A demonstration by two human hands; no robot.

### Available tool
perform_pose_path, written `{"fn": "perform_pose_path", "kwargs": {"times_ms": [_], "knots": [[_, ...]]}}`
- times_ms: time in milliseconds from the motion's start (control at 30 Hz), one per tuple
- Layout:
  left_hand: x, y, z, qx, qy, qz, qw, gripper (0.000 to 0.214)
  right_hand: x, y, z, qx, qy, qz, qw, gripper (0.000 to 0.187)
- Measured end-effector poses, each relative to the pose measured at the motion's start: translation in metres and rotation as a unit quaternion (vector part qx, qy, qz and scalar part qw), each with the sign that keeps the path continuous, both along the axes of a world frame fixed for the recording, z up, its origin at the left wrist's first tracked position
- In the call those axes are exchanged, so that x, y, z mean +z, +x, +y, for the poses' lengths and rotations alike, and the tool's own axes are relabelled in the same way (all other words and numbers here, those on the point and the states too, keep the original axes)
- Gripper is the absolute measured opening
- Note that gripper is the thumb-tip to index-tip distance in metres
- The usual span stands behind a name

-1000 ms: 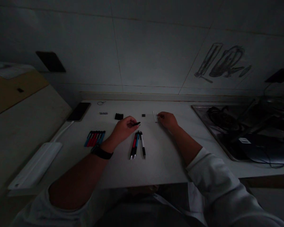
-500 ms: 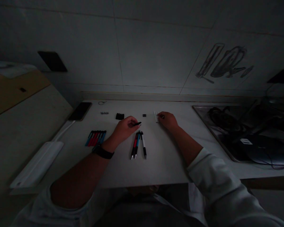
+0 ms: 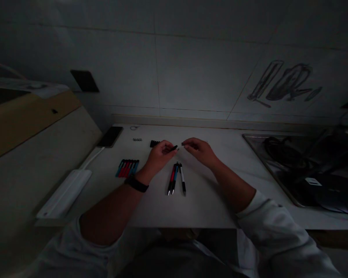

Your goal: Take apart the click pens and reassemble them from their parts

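My left hand (image 3: pixel 160 155) is closed on a short black pen part (image 3: pixel 173 148), its end pointing right toward my other hand. My right hand (image 3: pixel 199 150) hovers just to the right, thumb and forefinger drawn together by a tiny dark piece (image 3: pixel 182 144); whether they grip it is too dim to tell. Below the hands lie a red pen (image 3: pixel 171 179), a blue pen (image 3: pixel 175 178) and a white pen (image 3: pixel 182 179), each with a black grip. Several short black parts (image 3: pixel 154 143) are partly covered by my left hand. The thin white sticks are mostly hidden behind my right hand.
Red and blue pen barrels (image 3: pixel 127 168) lie in a row at left, with small springs (image 3: pixel 137 139) behind. A phone (image 3: pixel 111 136) and white power strip (image 3: pixel 66 193) line the left side. A stove (image 3: pixel 258 154) with dark items borders the right.
My right hand has moved left from the white sticks, close to my left hand. My left hand keeps the black part. The whole view has shifted slightly.
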State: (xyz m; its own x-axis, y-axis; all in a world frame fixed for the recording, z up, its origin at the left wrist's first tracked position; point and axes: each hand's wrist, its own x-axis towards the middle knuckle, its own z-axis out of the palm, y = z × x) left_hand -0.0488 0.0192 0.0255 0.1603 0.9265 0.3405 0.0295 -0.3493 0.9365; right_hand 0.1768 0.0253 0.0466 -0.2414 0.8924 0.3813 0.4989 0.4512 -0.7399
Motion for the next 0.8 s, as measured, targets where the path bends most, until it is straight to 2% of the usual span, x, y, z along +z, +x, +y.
{"fn": "perform_pose_path", "kwargs": {"times_ms": [133, 300, 400, 500, 567, 667, 800], "knots": [[0.003, -0.002, -0.001, 0.012, 0.006, -0.042, 0.999, 0.027, 0.012, -0.033, -0.003, 0.055, 0.014, 0.009, 0.998, 0.023], [0.005, -0.005, 0.003, 0.064, 0.0, -0.088, 0.994, 0.029, 0.025, -0.043, 0.017, 0.058, 0.019, 0.041, 0.997, 0.023], [0.003, -0.007, 0.007, 0.083, -0.003, -0.102, 0.991, 0.03, 0.043, -0.035, 0.034, 0.008, 0.057, 0.108, 0.993, 0.022], [0.0, -0.008, 0.009, 0.085, -0.008, -0.101, 0.991, 0.03, 0.062, -0.018, 0.048, -0.032, 0.097, 0.194, 0.976, 0.02], [-0.003, -0.008, 0.01, 0.082, -0.011, -0.098, 0.992, 0.031, 0.07, -0.006, 0.053, -0.046, 0.119, 0.209, 0.97, 0.017], [-0.005, -0.008, 0.01, 0.082, -0.018, -0.088, 0.993, 0.032, 0.07, 0.011, 0.057, -0.066, 0.142, 0.185, 0.97, 0.014], [-0.001, -0.007, 0.007, 0.096, -0.028, -0.075, 0.992, 0.034, 0.055, 0.023, 0.066, -0.103, 0.156, 0.119, 0.975, 0.014]]}}
